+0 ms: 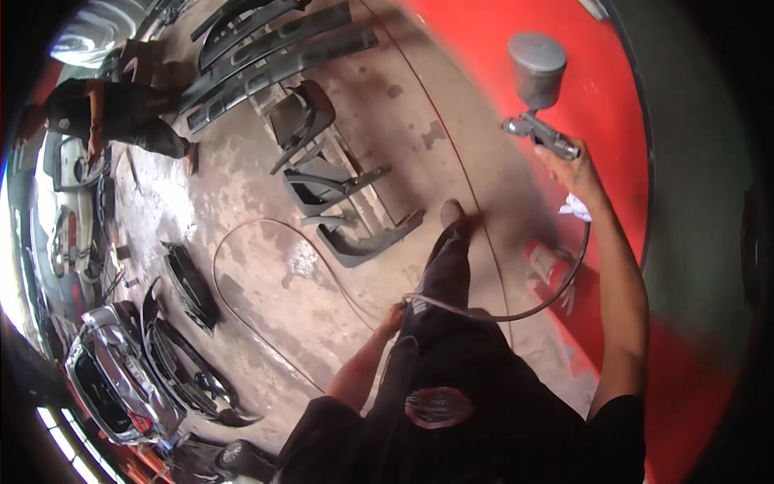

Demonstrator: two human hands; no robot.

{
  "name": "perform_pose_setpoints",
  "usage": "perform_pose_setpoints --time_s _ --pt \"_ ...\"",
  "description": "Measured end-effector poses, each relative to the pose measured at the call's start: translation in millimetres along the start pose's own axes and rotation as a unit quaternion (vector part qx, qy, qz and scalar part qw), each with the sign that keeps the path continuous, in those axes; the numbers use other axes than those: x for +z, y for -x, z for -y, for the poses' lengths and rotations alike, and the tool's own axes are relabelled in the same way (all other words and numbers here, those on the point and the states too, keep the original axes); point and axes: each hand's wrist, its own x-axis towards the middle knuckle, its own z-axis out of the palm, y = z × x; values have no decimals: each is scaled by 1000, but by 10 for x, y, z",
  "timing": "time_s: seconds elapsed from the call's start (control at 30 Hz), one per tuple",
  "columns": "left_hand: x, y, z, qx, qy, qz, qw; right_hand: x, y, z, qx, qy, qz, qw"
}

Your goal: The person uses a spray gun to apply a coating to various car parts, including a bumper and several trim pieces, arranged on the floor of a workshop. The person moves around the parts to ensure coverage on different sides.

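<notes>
My right hand is raised at the right and wrapped round the grip of a metal spray gun. A grey paint cup sits upright on top of the gun, its lid facing up. From below my right hand an air hose hangs in a curve and runs across to my left hand. That hand is closed round the hose beside my left thigh. Behind the gun is a glossy red surface. A crumpled whitish scrap shows next to my right wrist.
Dark trim panels and curved parts lie on a rack ahead. The hose loops over the stained floor. A co-worker bends at the far left. Loose bumpers and a car are at left.
</notes>
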Motion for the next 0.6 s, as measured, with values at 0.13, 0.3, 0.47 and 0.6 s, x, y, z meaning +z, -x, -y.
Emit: perform_pose_setpoints --time_s 0.13,0.3,0.47,0.6 --pt "58 -212 -234 82 -19 -15 996 -11 -957 -491 28 -25 40 999" --pt "370 -370 -702 -3 -108 -46 993 159 -2364 -944 -17 98 54 994" --pt "834 -1078 -1206 -135 5 -153 979 566 -3830 -1297 -52 105 83 990" --pt "1234 -1703 -1601 -177 -130 -223 950 1048 -4922 -1594 -29 71 135 988"
